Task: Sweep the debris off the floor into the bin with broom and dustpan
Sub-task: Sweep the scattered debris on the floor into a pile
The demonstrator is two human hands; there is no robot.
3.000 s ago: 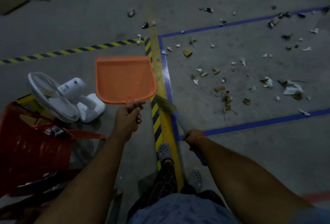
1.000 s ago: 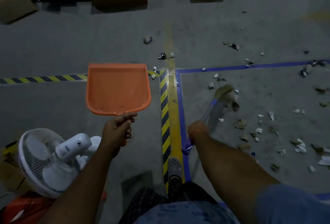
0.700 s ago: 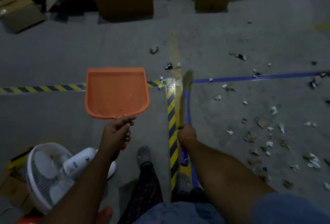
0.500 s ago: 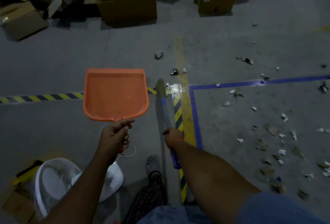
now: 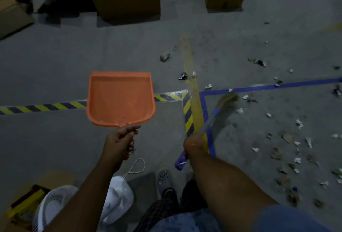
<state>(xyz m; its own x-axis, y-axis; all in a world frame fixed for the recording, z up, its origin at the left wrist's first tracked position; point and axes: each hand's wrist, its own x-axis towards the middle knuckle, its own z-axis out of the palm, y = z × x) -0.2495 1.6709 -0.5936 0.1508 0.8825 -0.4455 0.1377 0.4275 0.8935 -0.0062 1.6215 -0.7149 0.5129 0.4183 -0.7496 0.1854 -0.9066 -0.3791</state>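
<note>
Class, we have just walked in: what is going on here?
A person is sweeping a concrete floor. The left hand holds an empty orange dustpan up off the floor. The right hand grips a purple-handled broom, bristles near the blue tape corner. Paper debris lies scattered to the right, not yet collected.

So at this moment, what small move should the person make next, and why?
Probably draw the broom in the right hand across the scattered debris to gather it into a pile. The scraps lie spread over the floor inside the blue tape line, the broom head is blurred near that line, and the orange dustpan, gripped by the left hand, is held up, empty.
</note>
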